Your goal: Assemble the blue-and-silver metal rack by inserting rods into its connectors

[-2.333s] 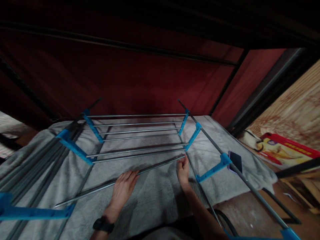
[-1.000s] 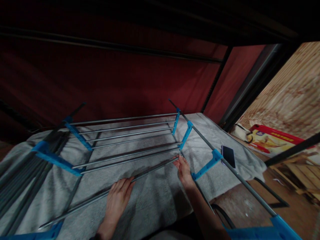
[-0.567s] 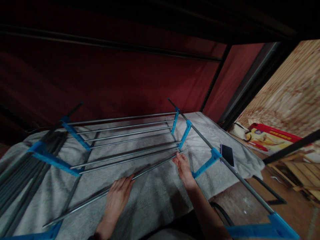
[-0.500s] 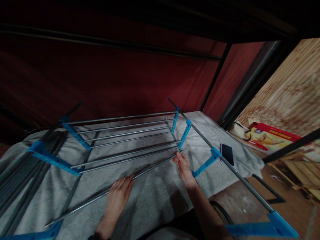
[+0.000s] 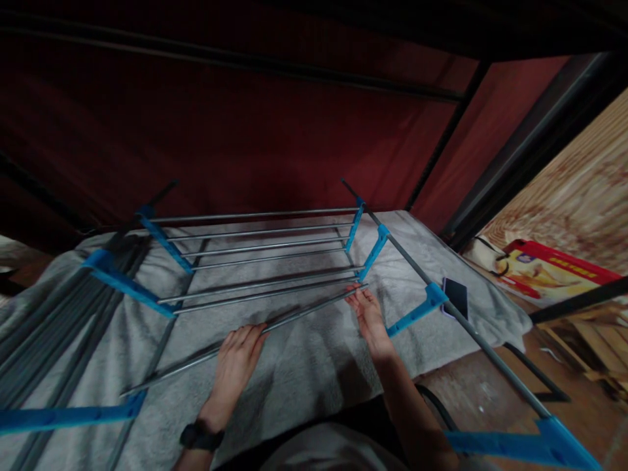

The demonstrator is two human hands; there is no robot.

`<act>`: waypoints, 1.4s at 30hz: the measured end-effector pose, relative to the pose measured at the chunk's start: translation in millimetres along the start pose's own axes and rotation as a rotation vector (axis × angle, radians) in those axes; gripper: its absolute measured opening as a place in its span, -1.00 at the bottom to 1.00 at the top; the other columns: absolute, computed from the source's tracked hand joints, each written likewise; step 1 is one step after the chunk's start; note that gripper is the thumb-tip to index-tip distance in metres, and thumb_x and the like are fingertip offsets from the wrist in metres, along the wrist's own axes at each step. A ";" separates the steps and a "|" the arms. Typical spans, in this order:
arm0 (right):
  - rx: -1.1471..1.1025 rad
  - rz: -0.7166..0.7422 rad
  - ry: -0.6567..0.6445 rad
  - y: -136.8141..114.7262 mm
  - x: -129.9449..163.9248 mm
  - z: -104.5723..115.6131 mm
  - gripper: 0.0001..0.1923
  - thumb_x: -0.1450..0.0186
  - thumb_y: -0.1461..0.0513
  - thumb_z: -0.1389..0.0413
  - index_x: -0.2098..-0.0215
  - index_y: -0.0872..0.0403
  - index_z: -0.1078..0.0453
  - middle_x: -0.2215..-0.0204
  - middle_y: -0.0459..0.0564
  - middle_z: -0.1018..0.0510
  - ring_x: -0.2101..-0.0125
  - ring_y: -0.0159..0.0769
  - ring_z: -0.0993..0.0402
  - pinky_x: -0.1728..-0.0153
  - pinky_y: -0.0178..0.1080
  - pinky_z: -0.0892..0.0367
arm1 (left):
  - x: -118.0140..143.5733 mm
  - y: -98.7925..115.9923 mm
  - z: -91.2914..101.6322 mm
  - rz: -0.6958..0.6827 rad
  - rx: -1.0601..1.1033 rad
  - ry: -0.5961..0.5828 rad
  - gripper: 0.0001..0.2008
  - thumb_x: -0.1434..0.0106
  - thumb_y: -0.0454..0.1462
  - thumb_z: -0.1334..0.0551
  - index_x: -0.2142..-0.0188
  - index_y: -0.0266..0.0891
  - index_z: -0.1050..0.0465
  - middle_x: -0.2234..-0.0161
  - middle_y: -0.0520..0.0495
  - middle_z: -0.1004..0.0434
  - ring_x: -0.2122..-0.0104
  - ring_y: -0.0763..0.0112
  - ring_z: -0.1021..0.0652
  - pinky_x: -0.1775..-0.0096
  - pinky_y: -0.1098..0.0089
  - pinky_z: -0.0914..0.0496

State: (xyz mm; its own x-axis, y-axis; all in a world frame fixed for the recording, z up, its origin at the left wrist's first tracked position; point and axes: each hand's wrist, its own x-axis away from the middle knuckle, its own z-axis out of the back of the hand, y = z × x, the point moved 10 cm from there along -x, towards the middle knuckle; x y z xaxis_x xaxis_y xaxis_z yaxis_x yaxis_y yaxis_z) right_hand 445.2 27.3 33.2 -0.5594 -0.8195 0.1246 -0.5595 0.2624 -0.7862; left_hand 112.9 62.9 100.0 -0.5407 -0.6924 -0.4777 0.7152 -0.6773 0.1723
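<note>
Wearer's body: left hand (image 5: pixel 240 353) and right hand (image 5: pixel 370 318), both bare, with forearms (image 5: pixel 405 396) bare; thick black watch or wristband (image 5: pixel 201 437) at the left wrist; pale grey garment (image 5: pixel 318 450) at lower centre, dark clothing (image 5: pixel 360 418) beside it

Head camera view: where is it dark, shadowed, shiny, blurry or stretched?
Head view: nearly black along the top, with the red backdrop dim; soft shadows on the gray blanket beside the left hand and right hand; pale glints along the rack rods; lettering on the red-and-yellow box too soft to read; streaked wall at right looks stretched, perhaps by the lens.
</note>
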 end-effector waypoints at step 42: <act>-0.014 0.040 0.053 -33.7 -36.5 -31.2 -0.65 -0.02 0.09 -0.47 0.43 0.01 -0.41 0.44 -0.16 -0.58 0.46 -0.41 -0.50 0.33 -0.30 -0.48 | -49.9 -4.8 11.9 -0.088 -0.045 0.088 -0.71 -0.45 -0.14 -0.05 0.03 -0.14 -0.51 0.27 -0.11 -0.62 0.31 0.17 -0.57 0.20 0.20 -0.42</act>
State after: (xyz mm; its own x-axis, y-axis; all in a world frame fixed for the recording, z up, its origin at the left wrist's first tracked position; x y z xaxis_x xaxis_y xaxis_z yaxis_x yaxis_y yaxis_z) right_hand 465.4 64.3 74.0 -0.6130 -0.7800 0.1259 -0.5445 0.3016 -0.7826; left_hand 131.2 97.7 133.3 -0.5624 -0.6053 -0.5633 0.6871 -0.7211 0.0888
